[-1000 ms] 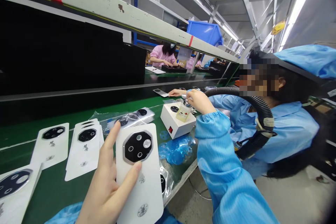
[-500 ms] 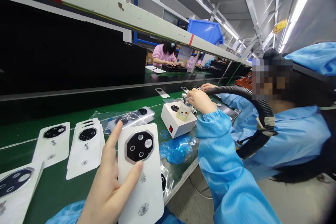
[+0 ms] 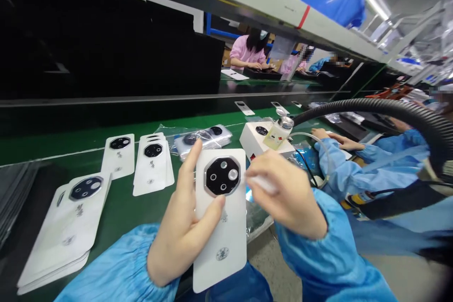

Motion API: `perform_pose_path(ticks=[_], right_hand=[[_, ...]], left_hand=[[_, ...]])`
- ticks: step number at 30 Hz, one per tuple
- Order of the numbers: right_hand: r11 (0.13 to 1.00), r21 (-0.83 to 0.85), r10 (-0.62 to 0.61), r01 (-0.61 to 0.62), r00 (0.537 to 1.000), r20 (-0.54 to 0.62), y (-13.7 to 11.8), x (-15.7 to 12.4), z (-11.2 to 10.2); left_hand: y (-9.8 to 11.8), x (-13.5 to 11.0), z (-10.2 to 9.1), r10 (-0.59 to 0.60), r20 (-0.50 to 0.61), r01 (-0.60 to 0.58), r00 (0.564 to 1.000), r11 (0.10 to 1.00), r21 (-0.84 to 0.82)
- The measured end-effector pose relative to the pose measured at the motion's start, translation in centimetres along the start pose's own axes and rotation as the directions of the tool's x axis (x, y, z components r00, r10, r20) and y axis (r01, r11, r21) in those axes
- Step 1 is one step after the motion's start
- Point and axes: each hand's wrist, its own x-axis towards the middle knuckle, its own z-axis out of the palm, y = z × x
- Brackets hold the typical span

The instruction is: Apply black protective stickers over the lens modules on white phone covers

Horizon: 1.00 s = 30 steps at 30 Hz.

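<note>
Fingers of the left hand (image 3: 179, 236) are wrapped firmly round a white backing card (image 3: 226, 226), thumb pressed on its face just below a black octagonal camera lens cover (image 3: 222, 175), and the card's long axis points away from the person, lens end up! Right hand (image 3: 285, 193), pinching what looks like a white wipe (image 3: 262, 184), sits right beside that lens, the nearer hand, with stacked cards (image 3: 154, 151) left of the held card.

A white card (image 3: 221, 255) is marked with a black octagonal camera plate (image 3: 222, 184) ringed in silver. Blue sleeves (image 3: 318, 255) are seen nearby, a green conveyor belt (image 3: 120, 212) is crossed by a thin white line, and a pink smock (image 3: 246, 50) is worn farther along.
</note>
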Motion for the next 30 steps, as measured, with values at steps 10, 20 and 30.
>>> perform_pose_path(ticks=[10, 20, 30], right_hand=[[0.999, -0.051, -0.024, 0.021, 0.998, -0.055, -2.0, -0.7, 2.9], [0.997, -0.079, -0.01, 0.007, 0.999, -0.044, -2.2, -0.5, 3.1], [0.995, -0.098, -0.013, 0.011, 1.0, -0.018, -2.3, -0.6, 3.2]], left_hand=[[-0.4, -0.3, 0.1, 0.2, -0.023, -0.18, 0.98, 0.923, 0.34], [-1.0, -0.4, 0.4, 0.412, 0.045, -0.391, 0.91, 0.816, 0.426], [-0.8, -0.6, 0.4, 0.361, 0.05, -0.343, 0.931, 0.822, 0.455]])
